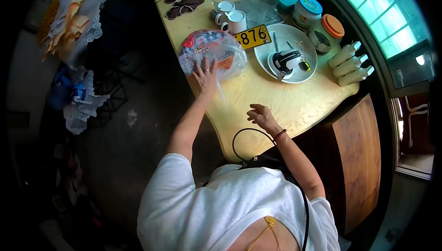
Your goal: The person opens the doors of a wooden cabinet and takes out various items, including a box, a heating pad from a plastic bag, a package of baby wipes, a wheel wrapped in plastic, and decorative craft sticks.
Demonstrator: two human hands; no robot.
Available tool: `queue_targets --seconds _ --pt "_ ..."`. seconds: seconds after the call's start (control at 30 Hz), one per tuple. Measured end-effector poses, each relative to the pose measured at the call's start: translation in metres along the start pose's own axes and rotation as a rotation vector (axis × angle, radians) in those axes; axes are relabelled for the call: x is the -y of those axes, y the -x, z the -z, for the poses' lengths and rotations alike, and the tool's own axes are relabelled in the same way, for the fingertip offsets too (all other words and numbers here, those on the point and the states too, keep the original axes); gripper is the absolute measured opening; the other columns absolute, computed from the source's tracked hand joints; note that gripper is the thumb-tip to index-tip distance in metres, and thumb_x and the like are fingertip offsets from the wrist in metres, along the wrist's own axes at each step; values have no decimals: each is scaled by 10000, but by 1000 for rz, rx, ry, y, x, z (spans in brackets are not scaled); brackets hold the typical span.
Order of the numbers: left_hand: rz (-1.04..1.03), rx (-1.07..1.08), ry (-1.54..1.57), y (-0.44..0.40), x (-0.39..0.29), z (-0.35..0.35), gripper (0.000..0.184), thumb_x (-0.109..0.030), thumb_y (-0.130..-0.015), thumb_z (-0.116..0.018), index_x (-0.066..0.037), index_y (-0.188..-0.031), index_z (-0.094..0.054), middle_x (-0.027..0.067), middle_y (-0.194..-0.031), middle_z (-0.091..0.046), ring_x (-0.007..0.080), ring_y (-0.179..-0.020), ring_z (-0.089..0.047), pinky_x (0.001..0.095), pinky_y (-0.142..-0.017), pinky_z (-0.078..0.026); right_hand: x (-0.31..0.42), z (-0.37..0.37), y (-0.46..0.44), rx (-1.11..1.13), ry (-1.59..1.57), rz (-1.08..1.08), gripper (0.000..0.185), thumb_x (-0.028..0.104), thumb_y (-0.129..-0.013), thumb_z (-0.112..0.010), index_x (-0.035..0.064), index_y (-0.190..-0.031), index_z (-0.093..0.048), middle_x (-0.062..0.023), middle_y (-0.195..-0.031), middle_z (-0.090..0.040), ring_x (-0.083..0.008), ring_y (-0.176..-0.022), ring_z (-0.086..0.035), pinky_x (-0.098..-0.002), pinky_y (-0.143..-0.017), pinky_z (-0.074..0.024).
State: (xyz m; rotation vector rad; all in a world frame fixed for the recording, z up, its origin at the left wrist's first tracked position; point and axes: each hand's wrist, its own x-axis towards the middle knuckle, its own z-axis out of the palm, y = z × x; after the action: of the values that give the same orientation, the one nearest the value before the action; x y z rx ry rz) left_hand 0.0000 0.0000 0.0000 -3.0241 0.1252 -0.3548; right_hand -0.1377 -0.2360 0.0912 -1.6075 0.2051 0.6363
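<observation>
In the centre of the frame, the person's left hand lies on a clear plastic bag with red and orange printed packaging inside; its fingers are spread apart, pressing on the bag rather than clamped around it. The bag rests near the left edge of the wooden table, left of the frame's upper middle. Lower and to the right, the right hand hangs above the table, fingers loosely bent and slightly apart, with a dark beaded bracelet at the wrist. Just beyond the bag stand white mugs and a yellow number plate. The plate reaches the round metal basin at upper right, which holds a black-and-white device. Three bottles stand at the table's right edge.
</observation>
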Motion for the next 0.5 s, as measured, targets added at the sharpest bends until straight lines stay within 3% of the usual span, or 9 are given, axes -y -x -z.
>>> queue_targets --seconds 0.07,0.1,0.23,0.33,0.4,0.5 --pt "31 -40 51 -7 20 -5 538 -134 -855 -422 -325 -1336 -273 118 -1426 -146 465 -1228 -239 662 -905 -253 -2 21 25 -75 -67 -50 470 174 -813 -565 -116 -1159 -435 -167 -920 -610 -192 -758 -613 -276 -642 -478" --pt "12 -22 89 -7 5 -16 563 -122 -856 -421 -342 -1345 -251 114 -1418 -178 463 -1204 -281 654 -901 -266 -18 55 37 -112 -62 -111 441 194 -831 -551 -107 -1140 -461 -154 -907 -622 -194 -774 -616 -275 -676 -487" --pt "54 160 30 -47 62 4 669 -111 -847 -445 -387 -1372 -135 153 -1399 -219 441 -1190 -331 637 -897 -295 -51 80 48 -285 -183 -183 386 189 -838 -532 -93 -1099 -493 -154 -891 -630 -195 -762 -622 -267 -682 -493" --pt "91 207 95 -60 68 5 719 -48 -823 -463 -375 -1373 -137 182 -1385 -228 433 -1199 -317 547 -897 -369 -78 97 56 -398 -242 -212 318 175 -831 -537 -67 -1038 -534 -146 -850 -638 -178 -710 -622 -255 -636 -499" --pt "40 153 130 -59 75 0 778 4 -794 -487 -367 -1376 -126 187 -1361 -260 444 -1193 -310 455 -883 -427 -79 99 44 -428 -213 -198 283 169 -828 -544 -51 -1006 -552 -137 -834 -640 -170 -697 -618 -255 -626 -496" --pt "70 94 159 -39 72 -2 750 -4 -797 -479 -359 -1373 -156 199 -1349 -270 438 -1176 -330 462 -869 -431 -48 102 11 -407 -83 38 293 166 -840 -537 -61 -1024 -553 -123 -837 -634 -161 -699 -594 -260 -620 -477"
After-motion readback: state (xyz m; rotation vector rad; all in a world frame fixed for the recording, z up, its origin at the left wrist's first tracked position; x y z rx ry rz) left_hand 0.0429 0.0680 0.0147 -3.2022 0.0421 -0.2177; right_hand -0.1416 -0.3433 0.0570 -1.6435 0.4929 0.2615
